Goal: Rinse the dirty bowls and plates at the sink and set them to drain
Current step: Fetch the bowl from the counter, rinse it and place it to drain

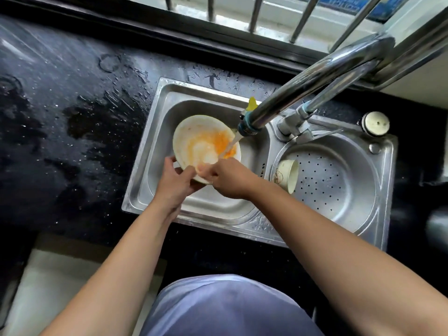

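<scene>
While under water, hands (both) around bowl

I see a wet black worktop, window bars behind it, and a round white-capped fitting at the right corner.

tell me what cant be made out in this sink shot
Head view, the only one:
- Near rim of the dirty bowl: covered by the left hand and right hand.
- Small cup in the drain basin: printed pattern too small to read.
- Faucet: handle cut off at the right.
</scene>
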`<control>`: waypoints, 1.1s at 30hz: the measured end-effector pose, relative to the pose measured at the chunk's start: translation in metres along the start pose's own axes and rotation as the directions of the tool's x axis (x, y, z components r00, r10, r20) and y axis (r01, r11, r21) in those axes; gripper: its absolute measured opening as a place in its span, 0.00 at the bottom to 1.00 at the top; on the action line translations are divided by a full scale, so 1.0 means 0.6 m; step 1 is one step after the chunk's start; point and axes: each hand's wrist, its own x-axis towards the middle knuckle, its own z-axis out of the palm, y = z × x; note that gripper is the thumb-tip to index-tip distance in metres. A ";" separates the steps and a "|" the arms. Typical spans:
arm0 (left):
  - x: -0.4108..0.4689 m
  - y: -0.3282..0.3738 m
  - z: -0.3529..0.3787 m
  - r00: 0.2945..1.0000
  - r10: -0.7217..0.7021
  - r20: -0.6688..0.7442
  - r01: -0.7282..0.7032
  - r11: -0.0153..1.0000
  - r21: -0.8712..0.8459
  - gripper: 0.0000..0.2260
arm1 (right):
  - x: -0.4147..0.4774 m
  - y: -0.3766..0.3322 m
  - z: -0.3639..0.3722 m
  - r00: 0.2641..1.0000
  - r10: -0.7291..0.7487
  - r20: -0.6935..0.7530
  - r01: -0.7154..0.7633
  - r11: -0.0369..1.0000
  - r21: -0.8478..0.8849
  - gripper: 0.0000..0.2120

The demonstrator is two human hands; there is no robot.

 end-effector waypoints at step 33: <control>-0.019 -0.006 0.027 0.999 -0.041 -0.005 0.041 0.999 -0.011 0.25 | 0.008 -0.002 -0.013 0.996 -0.043 0.082 0.029 0.985 0.171 0.13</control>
